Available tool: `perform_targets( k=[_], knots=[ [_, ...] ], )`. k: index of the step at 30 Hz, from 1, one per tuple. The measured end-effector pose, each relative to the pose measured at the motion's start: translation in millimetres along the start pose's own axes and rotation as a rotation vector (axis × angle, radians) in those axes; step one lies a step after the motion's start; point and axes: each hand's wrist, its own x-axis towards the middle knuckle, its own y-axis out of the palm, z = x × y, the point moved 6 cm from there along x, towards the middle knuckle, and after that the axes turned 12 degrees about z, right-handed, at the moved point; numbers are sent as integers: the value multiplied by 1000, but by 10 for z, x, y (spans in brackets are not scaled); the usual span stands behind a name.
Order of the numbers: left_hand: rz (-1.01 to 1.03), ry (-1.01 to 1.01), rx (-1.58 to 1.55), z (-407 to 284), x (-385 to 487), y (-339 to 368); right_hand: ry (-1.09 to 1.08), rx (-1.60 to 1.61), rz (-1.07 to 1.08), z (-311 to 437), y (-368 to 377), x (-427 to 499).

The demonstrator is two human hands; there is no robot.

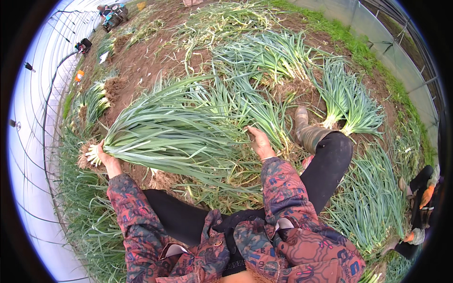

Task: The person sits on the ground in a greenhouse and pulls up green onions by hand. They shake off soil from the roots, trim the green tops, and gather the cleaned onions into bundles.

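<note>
My left hand [107, 158] grips a large bunch of long-leaved green onions or leeks [166, 131] around the white stems, just beside the roots [85, 154] at the left. The leaves fan out to the right across the ground. At their far tips is my right hand [261, 141], fingers apart, close to the leaf ends; whether it touches them I cannot tell. More of the same plants [258, 106] lie just beyond my right hand. Below the held bunch, another root clump [162, 179] shows, partly covered by leaves.
Plant bundles [283, 60] lie ahead, and two more [334, 95] [364, 106] lie beyond my boot [302, 122]. A person with orange-palmed gloves [427, 196] is at the right edge. Greenhouse film [32, 177] runs along the left. A machine [114, 17] with a person stands far off.
</note>
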Motion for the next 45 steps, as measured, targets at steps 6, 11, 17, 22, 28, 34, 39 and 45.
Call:
perform_targets(
  k=[6, 11, 17, 22, 28, 34, 39, 45],
  knots=[
    [-204, -29, -42, 76, -142, -98, -279, -1165, -240, 494, -175, -86],
    [-279, -77, -54, 156, -208, -46, -324, -1008, -232, 535, -394, -21],
    [-378, -77, -32, 83, -274, -163, 235, -1745, -61, 608, -535, -214],
    [-362, -98, -45, 76, -252, -266, 155, -1446, 87, 631, 548, -167],
    [-391, -76, -3, 87, -200, -240, -592, -1559, 274, 394, 2000, -337],
    [-323, -12, 4, 92, -174, -152, -527, -1236, 239, 127, 1997, -133],
    [-331, -81, -54, 141, -178, -170, -251, -448, -87, 312, 1365, -162],
    [-328, -63, -66, 142, -195, -132, -88, -897, 569, 189, 1815, -393]
  ],
)
